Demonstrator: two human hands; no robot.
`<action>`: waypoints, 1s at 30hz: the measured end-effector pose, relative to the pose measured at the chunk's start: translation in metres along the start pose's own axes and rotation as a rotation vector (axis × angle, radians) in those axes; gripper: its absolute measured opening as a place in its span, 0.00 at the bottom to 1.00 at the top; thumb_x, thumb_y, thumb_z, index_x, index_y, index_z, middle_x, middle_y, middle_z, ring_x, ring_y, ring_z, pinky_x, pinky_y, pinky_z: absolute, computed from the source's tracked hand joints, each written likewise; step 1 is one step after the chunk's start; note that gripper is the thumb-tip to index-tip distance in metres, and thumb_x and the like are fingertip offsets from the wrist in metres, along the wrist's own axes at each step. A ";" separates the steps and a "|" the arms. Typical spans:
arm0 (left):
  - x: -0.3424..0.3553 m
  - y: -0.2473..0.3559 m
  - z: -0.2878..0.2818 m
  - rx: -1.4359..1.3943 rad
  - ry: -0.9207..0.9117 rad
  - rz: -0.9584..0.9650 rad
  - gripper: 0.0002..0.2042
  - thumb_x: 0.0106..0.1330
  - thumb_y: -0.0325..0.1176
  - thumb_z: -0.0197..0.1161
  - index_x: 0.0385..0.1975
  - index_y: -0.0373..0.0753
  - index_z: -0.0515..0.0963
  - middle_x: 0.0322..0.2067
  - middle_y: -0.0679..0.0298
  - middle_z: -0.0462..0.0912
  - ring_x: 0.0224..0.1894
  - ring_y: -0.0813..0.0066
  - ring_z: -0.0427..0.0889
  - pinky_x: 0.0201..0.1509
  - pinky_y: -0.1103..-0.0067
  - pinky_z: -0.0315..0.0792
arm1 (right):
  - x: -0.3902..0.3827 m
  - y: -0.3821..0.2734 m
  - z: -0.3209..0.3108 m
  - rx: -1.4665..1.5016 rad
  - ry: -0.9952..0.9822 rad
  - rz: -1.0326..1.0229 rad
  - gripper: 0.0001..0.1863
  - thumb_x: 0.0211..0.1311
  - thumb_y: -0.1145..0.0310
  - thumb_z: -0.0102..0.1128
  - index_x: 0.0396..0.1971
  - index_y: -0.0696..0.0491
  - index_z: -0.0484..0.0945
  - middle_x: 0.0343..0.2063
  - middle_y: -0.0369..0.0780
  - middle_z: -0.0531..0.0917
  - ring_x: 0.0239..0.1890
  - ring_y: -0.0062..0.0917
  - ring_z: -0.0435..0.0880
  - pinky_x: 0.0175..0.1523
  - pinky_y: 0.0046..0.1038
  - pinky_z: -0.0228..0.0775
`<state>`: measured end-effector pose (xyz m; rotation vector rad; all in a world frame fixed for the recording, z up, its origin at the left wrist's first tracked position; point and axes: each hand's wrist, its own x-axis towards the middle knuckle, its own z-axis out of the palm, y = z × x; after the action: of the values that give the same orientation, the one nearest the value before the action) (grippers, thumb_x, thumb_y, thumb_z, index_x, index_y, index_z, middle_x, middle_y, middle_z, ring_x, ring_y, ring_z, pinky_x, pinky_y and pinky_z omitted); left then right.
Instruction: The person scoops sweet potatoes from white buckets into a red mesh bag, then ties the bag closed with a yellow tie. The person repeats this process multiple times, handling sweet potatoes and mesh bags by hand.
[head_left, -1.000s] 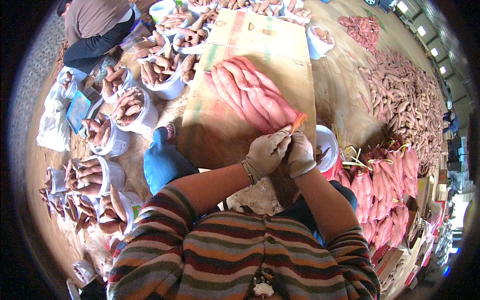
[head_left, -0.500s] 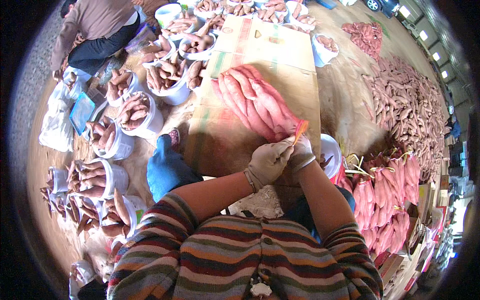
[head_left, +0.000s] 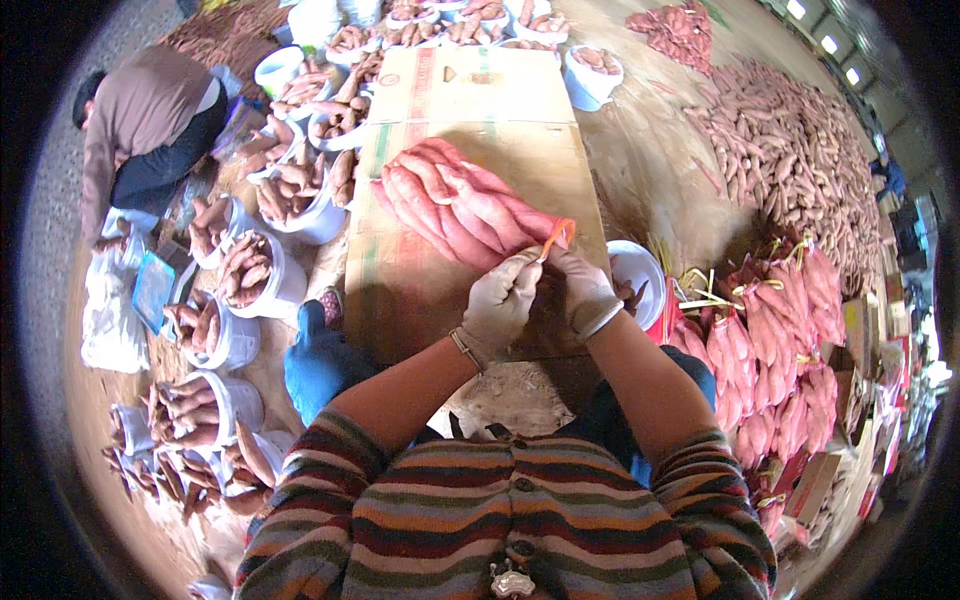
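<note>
**Bagged sweet potatoes tied at the mouth on a cardboard sheet**

A pink net bag [head_left: 455, 205] packed with long sweet potatoes is laid on a flattened cardboard sheet [head_left: 400, 290], directly ahead of the hands. Its near end is gathered at the gloved fingers. The left hand [head_left: 500, 300] is curled, fingers together, pinched at the bag's mouth. The right hand [head_left: 583, 290] is closed likewise, and an orange tie strip [head_left: 556, 236] is nipped between its fingertips. The two hands are touching.

Containers: white buckets [head_left: 245, 285] are ranged along the left, each heaped with sweet potatoes; more stand at the far edge of the cardboard. One white bucket [head_left: 640, 272] sits just beside the right wrist; its contents are mostly hidden by the hand. Filled pink net bags [head_left: 775, 330] are stacked to the right, with a loose heap of sweet potatoes [head_left: 790, 150] spread beyond.

Hidden or unclear: exactly how the strip is wound cannot be told. A crouching person [head_left: 140, 130] at upper left is seen from behind, hands concealed. Cartons at the right rim are cut off.
</note>
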<state>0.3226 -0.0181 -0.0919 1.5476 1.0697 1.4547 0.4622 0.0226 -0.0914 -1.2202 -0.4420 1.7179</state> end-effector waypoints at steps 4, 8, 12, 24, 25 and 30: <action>-0.001 -0.003 -0.002 -0.009 -0.053 -0.116 0.10 0.68 0.29 0.54 0.42 0.29 0.77 0.39 0.59 0.82 0.44 0.76 0.79 0.52 0.80 0.71 | -0.005 -0.076 -0.040 -0.515 -0.288 -0.316 0.09 0.62 0.71 0.54 0.40 0.55 0.79 0.35 0.40 0.82 0.34 0.24 0.80 0.39 0.27 0.72; -0.008 -0.005 0.003 -0.042 -0.045 -0.035 0.12 0.70 0.27 0.52 0.48 0.29 0.75 0.44 0.62 0.80 0.49 0.79 0.75 0.55 0.81 0.69 | 0.045 -0.136 -0.118 -0.423 0.131 -0.479 0.15 0.64 0.61 0.55 0.43 0.55 0.79 0.31 0.38 0.82 0.28 0.22 0.79 0.34 0.23 0.71; -0.012 0.002 0.006 -0.043 -0.052 -0.124 0.13 0.71 0.28 0.51 0.51 0.29 0.73 0.44 0.65 0.78 0.47 0.80 0.74 0.53 0.83 0.69 | 0.085 -0.118 -0.186 -1.758 0.307 -0.056 0.18 0.57 0.57 0.59 0.32 0.58 0.82 0.26 0.46 0.84 0.31 0.28 0.83 0.36 0.30 0.73; -0.005 0.011 0.014 -0.088 -0.034 -0.326 0.15 0.71 0.27 0.50 0.55 0.30 0.72 0.37 0.69 0.76 0.35 0.87 0.71 0.38 0.87 0.70 | 0.210 -0.015 -0.192 -1.744 -0.034 0.246 0.16 0.57 0.62 0.56 0.46 0.46 0.81 0.48 0.43 0.81 0.50 0.36 0.81 0.53 0.35 0.72; -0.006 0.011 0.013 -0.059 -0.068 -0.310 0.15 0.71 0.27 0.50 0.55 0.30 0.71 0.37 0.68 0.76 0.35 0.87 0.71 0.37 0.87 0.70 | 0.217 -0.007 -0.197 -1.626 0.063 0.333 0.15 0.56 0.62 0.56 0.42 0.48 0.82 0.44 0.44 0.83 0.46 0.36 0.82 0.50 0.35 0.73; -0.001 0.008 0.009 0.089 -0.126 -0.162 0.15 0.71 0.26 0.50 0.55 0.28 0.71 0.43 0.62 0.79 0.37 0.84 0.75 0.39 0.86 0.72 | 0.235 -0.004 -0.214 -1.780 0.115 0.240 0.18 0.56 0.58 0.56 0.42 0.51 0.82 0.46 0.43 0.82 0.46 0.35 0.83 0.51 0.34 0.73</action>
<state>0.3323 -0.0222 -0.0852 1.5533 1.1691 1.1992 0.6383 0.1760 -0.3064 -2.5587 -2.0311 1.1234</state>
